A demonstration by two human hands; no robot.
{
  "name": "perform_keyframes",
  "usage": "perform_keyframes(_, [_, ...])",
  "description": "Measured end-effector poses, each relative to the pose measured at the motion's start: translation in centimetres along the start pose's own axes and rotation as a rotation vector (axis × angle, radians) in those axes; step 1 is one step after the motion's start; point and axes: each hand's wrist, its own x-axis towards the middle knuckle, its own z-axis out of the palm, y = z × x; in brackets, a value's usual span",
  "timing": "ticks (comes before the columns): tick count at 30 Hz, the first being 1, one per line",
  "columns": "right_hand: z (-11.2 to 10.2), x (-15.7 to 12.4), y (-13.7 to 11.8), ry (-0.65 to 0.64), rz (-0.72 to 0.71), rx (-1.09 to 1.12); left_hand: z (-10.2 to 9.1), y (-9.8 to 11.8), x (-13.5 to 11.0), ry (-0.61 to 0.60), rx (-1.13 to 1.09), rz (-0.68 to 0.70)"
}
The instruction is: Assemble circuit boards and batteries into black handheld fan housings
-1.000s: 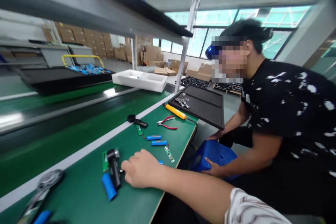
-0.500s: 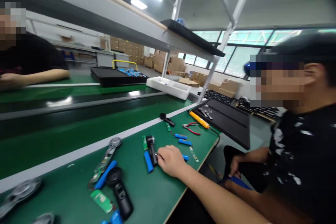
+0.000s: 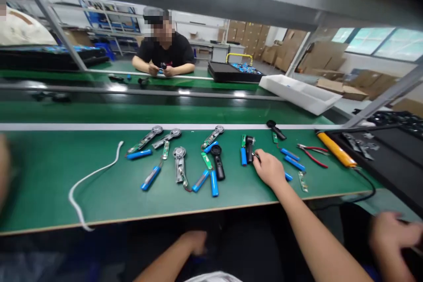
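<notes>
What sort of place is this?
Probably an electronics assembly workshop: blue battery cells and green circuit boards lie on the green workbench with red-handled pliers, and cardboard boxes are stacked in the background.

- Your counter (image 3: 42,176) is green, with a white stripe (image 3: 82,127) running across mid-frame.
- You have bright blue cylinders (image 3: 214,183) around the centre.
- Your device (image 3: 250,152), right of centre, is black.
- At right, your pliers (image 3: 312,156) have red handles; your rod (image 3: 337,150) is orange-yellow.

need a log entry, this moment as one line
right hand: beside black casing, grip unclear | left hand: below table edge | pliers: right of right hand
</notes>
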Motion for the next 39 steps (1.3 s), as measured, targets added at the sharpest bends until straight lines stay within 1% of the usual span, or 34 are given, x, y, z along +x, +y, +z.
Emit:
perform_keyframes(1, [-0.2, 0.0, -0.2, 0.006, 0.002, 0.013, 0.0, 0.3, -1.8, -0.003, 0.038, 0.014])
perform_keyframes(3, [-0.5, 0.1, -0.6, 0.012, -0.003, 0.038, -0.7, 1.7, -5.7, 0.007, 0.108, 0.095])
perform_keyframes(5, [-0.8, 0.1, -1.0, 0.015, 0.000, 0.056, -2.3, 3.7, -9.4, 0.078, 0.157, 0.218])
perform_keyframes(6, [-1.0, 0.1, -1.1, 0.013, 0.006, 0.061, -3.5, 4.9, -10.8, 0.150, 0.185, 0.278])
perform_keyframes(7, [-1.2, 0.1, -1.1, 0.010, 0.016, 0.063, -5.0, 6.2, -11.7, 0.255, 0.211, 0.311])
perform_keyframes(8, [-1.3, 0.2, -1.0, 0.005, 0.028, 0.061, -6.5, 7.3, -12.0, 0.376, 0.240, 0.327])
perform_keyframes(9, [-1.3, 0.2, -0.9, -0.005, 0.035, 0.059, -8.1, 8.2, -11.6, 0.490, 0.269, 0.333])
perform_keyframes(10, [-1.3, 0.3, -0.8, -0.016, 0.040, 0.054, -9.6, 8.8, -10.5, 0.589, 0.302, 0.337])
perform_keyframes(11, [-1.2, 0.4, -0.6, -0.026, 0.043, 0.048, -10.8, 9.1, -9.0, 0.653, 0.340, 0.340])
perform_keyframes(12, [-1.1, 0.4, -0.5, -0.036, 0.042, 0.042, -11.7, 9.2, -7.3, 0.679, 0.383, 0.338])
perform_keyframes(14, [-1.0, 0.5, -0.4, -0.045, 0.042, 0.034, -12.7, 8.8, -4.3, 0.707, 0.462, 0.316])
perform_keyframes(15, [-1.0, 0.6, -0.3, -0.046, 0.040, 0.033, -12.8, 8.5, -3.2, 0.719, 0.500, 0.302])
perform_keyframes(17, [-1.1, 0.6, -0.3, -0.044, 0.037, 0.039, -12.9, 7.8, -2.0, 0.754, 0.571, 0.273])
perform_keyframes(20, [-1.3, 0.8, -0.3, -0.050, 0.032, 0.062, -12.7, 7.1, -2.0, 0.807, 0.662, 0.236])
perform_keyframes(22, [-1.4, 0.8, -0.3, -0.069, 0.037, 0.079, -12.6, 6.9, -2.2, 0.817, 0.707, 0.215])
perform_keyframes(25, [-1.7, 0.8, -0.4, -0.112, 0.054, 0.108, -12.6, 7.1, -2.4, 0.807, 0.766, 0.180])
perform_keyframes(28, [-2.0, 1.4, -0.5, -0.165, 0.067, 0.150, -13.3, 7.7, -2.6, 0.794, 0.837, 0.124])
perform_keyframes(30, [-2.3, 2.4, -0.5, -0.211, 0.073, 0.187, -14.4, 8.5, -2.8, 0.782, 0.883, 0.091])
perform_keyframes(33, [-2.9, 5.1, -0.4, -0.307, 0.065, 0.254, -17.2, 10.1, -2.5, 0.753, 0.926, 0.082])
perform_keyframes(36, [-3.9, 8.3, -0.4, -0.447, 0.041, 0.314, -20.4, 11.7, -1.2, 0.723, 0.917, 0.114])
perform_keyframes(39, [-4.5, 10.9, -1.0, -0.545, 0.027, 0.331, -22.5, 12.1, 0.5, 0.714, 0.872, 0.119])
